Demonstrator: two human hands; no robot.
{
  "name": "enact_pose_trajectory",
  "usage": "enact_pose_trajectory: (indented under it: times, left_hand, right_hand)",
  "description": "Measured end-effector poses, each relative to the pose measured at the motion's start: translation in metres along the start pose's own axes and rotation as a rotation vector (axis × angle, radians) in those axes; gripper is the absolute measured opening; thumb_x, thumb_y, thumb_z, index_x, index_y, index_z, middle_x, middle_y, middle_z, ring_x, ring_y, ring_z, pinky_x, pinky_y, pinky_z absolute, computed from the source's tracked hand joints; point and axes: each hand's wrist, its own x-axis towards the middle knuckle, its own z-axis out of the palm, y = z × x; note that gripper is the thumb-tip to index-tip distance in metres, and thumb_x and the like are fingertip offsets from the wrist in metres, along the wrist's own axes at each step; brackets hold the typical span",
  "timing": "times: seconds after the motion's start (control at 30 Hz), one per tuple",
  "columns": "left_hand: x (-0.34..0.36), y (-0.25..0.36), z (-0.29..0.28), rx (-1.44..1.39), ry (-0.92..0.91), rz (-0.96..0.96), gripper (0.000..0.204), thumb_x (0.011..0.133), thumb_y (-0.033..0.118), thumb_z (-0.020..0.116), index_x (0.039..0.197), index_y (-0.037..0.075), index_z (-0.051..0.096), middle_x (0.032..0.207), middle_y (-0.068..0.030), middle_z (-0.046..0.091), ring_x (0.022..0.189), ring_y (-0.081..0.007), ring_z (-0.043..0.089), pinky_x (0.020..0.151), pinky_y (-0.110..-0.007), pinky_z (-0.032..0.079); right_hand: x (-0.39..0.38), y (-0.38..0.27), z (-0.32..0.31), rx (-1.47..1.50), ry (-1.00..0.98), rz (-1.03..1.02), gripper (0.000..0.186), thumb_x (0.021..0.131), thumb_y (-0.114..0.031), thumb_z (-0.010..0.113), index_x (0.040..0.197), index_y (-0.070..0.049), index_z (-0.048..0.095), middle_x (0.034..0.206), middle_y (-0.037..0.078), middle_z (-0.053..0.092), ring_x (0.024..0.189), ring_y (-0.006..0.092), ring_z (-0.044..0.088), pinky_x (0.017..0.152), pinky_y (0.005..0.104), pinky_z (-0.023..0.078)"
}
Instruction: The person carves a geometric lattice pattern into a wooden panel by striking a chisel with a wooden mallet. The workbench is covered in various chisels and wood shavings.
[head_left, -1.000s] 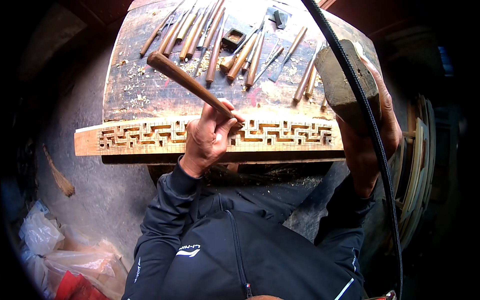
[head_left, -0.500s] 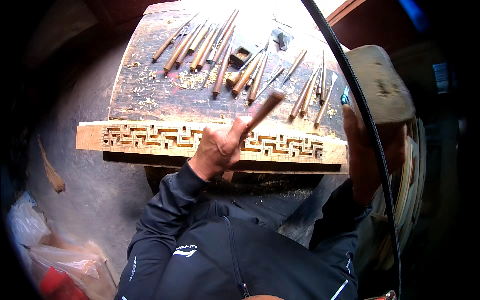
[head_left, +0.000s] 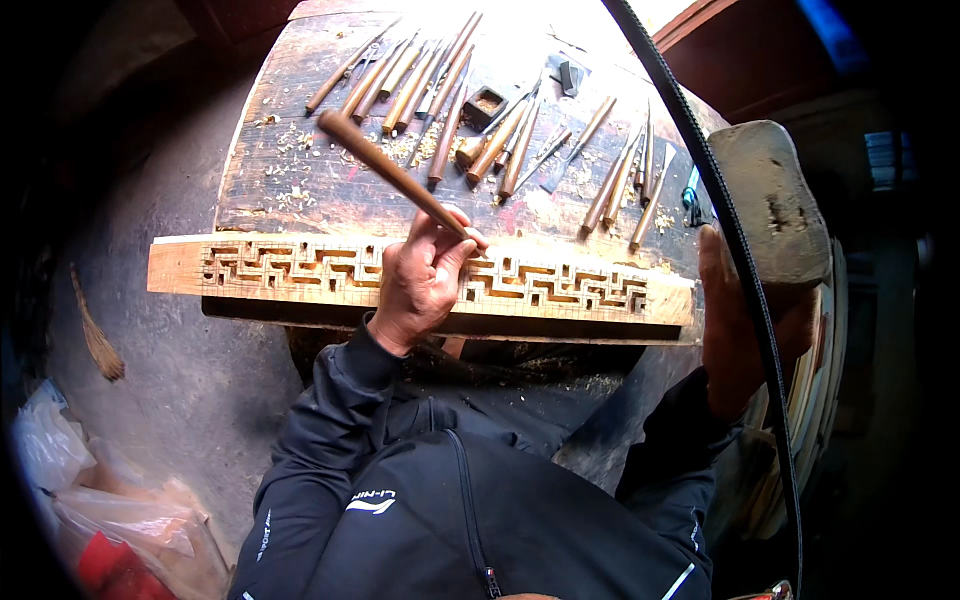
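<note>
My left hand [head_left: 420, 280] is closed around a wooden-handled chisel [head_left: 385, 170]. The handle slants up to the far left, and its lower end meets the carved board [head_left: 330, 268] beside my fingertips. The pale board bears pencil grid lines and a cut-out angular fretwork pattern. It lies along the near edge of the workbench [head_left: 265, 215]. At the right, beyond the board's end, my right hand [head_left: 745, 325] grips a thick, worn wooden mallet [head_left: 770, 190], raised upright; its handle is mostly hidden by my fingers and a black cable.
Several wooden-handled chisels [head_left: 410, 95] and more carving tools [head_left: 600, 200] lie across the bench among shavings. A small dark box [head_left: 487, 105] sits between them. The black cable [head_left: 735, 215] hangs across the right. A small broom [head_left: 97, 340] and plastic bags [head_left: 120, 500] are on the floor at left.
The chisel has swung from leaning up-right to leaning up-left, and my left hand has shifted slightly left. The mallet in my right hand has dropped a little.
</note>
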Motion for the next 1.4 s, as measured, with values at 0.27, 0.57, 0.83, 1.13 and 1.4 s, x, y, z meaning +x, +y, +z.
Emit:
enact_pose_trajectory:
  times: [0.27, 0.57, 0.83, 1.13, 1.4]
  left_hand:
    - [0.0, 0.0, 0.002, 0.157, -0.085, 0.061, 0.027, 0.104, -0.005, 0.068, 0.129, 0.002, 0.061, 0.1, -0.0127, 0.083, 0.101, -0.0205, 0.082, 0.087, -0.035, 0.065]
    - [0.002, 0.0, 0.0, 0.241, -0.108, 0.125, 0.03, 0.103, -0.006, 0.068, 0.131, 0.002, 0.061, 0.099, -0.0133, 0.082, 0.102, -0.0231, 0.083, 0.085, -0.035, 0.065]
    - [0.003, 0.0, 0.002, 0.222, -0.119, 0.114, 0.033, 0.102, -0.009, 0.068, 0.132, 0.001, 0.06, 0.099, -0.0127, 0.082, 0.102, -0.0237, 0.083, 0.085, -0.035, 0.066]
    - [0.011, 0.011, 0.01, 0.529, -0.151, 0.476, 0.025, 0.091, -0.005, 0.07, 0.115, 0.002, 0.067, 0.068, -0.0127, 0.064, 0.061, -0.0329, 0.071, 0.055, -0.044, 0.052]
    - [0.009, 0.012, 0.009, 0.6, -0.172, 0.487, 0.032, 0.089, -0.003, 0.067, 0.121, 0.002, 0.068, 0.067, -0.0124, 0.063, 0.06, -0.0304, 0.069, 0.053, -0.043, 0.051]
  right_hand:
    - [-0.003, -0.009, 0.001, -0.495, -0.162, -0.189, 0.082, 0.077, -0.02, 0.1, 0.148, -0.002, 0.063, 0.14, 0.02, 0.073, 0.128, 0.0333, 0.073, 0.111, 0.0457, 0.058]
    - [-0.005, -0.008, 0.005, -0.532, -0.138, -0.179, 0.065, 0.078, -0.017, 0.101, 0.132, -0.002, 0.069, 0.124, 0.016, 0.079, 0.112, 0.0251, 0.079, 0.1, 0.0416, 0.065]
    - [-0.004, -0.007, 0.005, -0.54, -0.135, -0.199, 0.067, 0.076, -0.015, 0.101, 0.133, -0.003, 0.069, 0.123, 0.015, 0.078, 0.111, 0.0258, 0.079, 0.099, 0.0406, 0.066]
    - [0.001, -0.016, 0.011, -0.444, -0.093, -0.163, 0.067, 0.079, -0.021, 0.1, 0.136, -0.003, 0.068, 0.124, 0.017, 0.078, 0.112, 0.0283, 0.079, 0.098, 0.0419, 0.066]
    - [0.023, -0.022, 0.015, -0.491, -0.147, -0.393, 0.06, 0.085, -0.027, 0.092, 0.14, -0.009, 0.075, 0.119, 0.02, 0.081, 0.113, 0.0336, 0.08, 0.098, 0.0456, 0.064]
